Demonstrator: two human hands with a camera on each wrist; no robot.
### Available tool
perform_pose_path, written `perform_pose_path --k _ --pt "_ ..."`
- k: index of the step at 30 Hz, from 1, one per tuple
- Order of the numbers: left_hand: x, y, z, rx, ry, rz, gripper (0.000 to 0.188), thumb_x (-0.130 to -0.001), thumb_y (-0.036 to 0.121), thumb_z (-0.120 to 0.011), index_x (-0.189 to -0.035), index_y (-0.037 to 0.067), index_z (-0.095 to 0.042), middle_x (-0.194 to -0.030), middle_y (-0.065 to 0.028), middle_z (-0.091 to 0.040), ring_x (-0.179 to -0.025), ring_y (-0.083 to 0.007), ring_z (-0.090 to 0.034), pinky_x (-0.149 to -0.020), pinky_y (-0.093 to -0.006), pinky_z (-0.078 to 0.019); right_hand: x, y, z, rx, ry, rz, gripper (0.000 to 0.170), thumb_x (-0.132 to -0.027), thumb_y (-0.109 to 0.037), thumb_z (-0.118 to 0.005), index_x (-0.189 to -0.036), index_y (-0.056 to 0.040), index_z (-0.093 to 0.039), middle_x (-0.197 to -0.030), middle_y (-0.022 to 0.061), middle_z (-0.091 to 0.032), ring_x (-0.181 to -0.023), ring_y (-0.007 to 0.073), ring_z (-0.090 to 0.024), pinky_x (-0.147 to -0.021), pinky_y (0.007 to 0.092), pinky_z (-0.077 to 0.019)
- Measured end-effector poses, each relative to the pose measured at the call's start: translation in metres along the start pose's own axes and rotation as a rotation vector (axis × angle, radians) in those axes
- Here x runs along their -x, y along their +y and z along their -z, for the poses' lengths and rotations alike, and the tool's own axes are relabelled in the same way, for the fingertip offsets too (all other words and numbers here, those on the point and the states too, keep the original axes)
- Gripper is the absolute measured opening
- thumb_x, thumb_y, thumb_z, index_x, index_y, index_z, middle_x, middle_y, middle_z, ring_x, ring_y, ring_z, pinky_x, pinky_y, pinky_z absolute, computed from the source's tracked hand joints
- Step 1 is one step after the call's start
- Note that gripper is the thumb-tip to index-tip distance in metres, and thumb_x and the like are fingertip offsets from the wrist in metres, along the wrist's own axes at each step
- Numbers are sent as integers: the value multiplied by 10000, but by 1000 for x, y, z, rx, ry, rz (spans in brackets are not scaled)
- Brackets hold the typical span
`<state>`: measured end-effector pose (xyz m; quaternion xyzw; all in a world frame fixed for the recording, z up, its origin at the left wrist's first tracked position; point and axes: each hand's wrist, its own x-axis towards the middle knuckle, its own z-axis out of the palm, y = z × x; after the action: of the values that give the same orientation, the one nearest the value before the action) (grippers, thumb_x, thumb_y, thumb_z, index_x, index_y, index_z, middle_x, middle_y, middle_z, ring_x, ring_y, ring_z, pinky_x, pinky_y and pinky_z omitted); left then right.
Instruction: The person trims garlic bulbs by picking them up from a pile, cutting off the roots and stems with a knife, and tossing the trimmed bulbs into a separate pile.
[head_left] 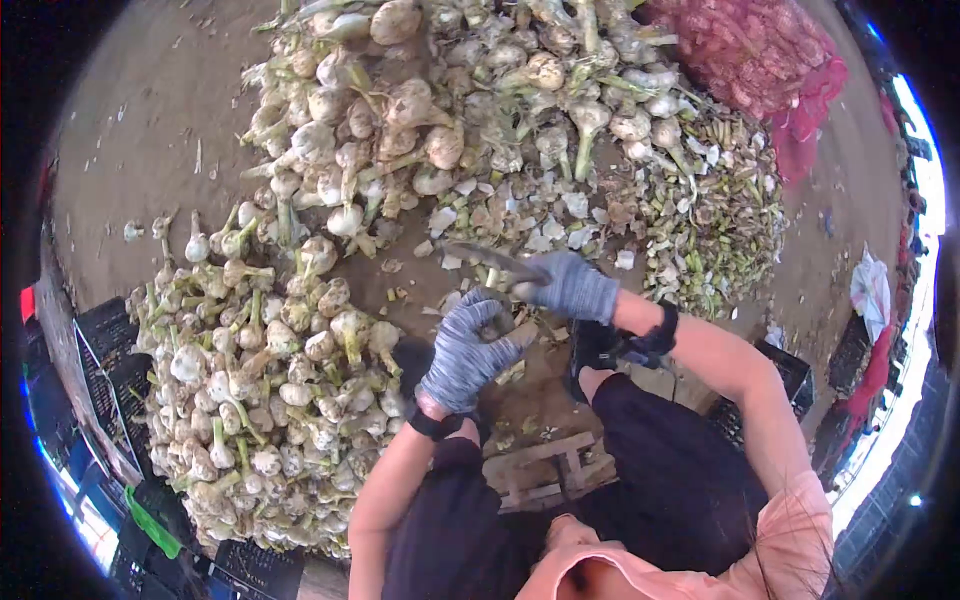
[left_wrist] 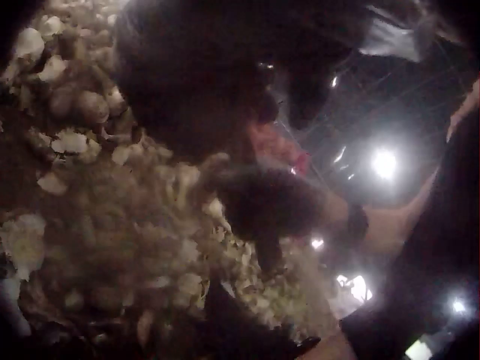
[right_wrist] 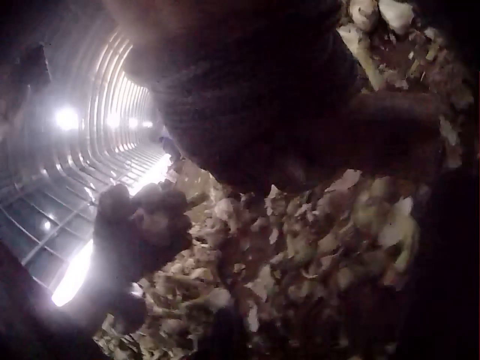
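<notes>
The right hand (head_left: 568, 286), in a grey glove, has its fingers wrapped firmly round the handle of a knife (head_left: 490, 259); the blade points to the person's left, just beyond the left hand's fingertips. The left hand (head_left: 470, 350), also gloved, has its fingers and thumb curved towards each other with a small gap between them. The right wrist view is dim, but a pale bulb (right_wrist: 154, 221) seems to sit in that curl, gripped by the fingers; its exact outline is hard to make out. The two hands are near each other, above the ground between the shoes.

Loose scraps (head_left: 715, 215) of stem and skin lie ahead and to the right, with some bits near the knife. Beyond them rises a big heap (head_left: 410, 110) of garlic with stems on. Another heap (head_left: 270, 400) of garlic spreads by the left leg, close to the left hand. A red net sack (head_left: 745, 50), filled, stands at the far right, touching the scraps. Wooden slats (head_left: 550, 470) show between the knees. In both wrist views a dark glove blocks much of the work.
</notes>
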<state>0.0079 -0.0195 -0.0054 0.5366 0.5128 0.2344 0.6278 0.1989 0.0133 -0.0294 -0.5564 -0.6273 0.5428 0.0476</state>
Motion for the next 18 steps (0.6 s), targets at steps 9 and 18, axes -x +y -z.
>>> perform_pose_path --k 9,18 --pt "-1 19 14 477 121 -42 192 -658 97 -722 -811 13 -640 -830 -9 -585 -776 -90 -538 -667 -218 -434 5 90 -2 383 -125 -249 353 -801 -371 -532 -914 -43 -597 -832 209 -612 -804 349 -597 -714 425 -471" --pt "202 6 246 -622 862 529 184 -751 101 -681 -858 14 -559 -844 -101 -565 -748 -206 -519 -674 -313 -437 -69 102 54 571 597 -148 354 -803 -282 -544 -1067 -52 -489 -1016 180 -566 -931 332 -572 -741 438 -471"
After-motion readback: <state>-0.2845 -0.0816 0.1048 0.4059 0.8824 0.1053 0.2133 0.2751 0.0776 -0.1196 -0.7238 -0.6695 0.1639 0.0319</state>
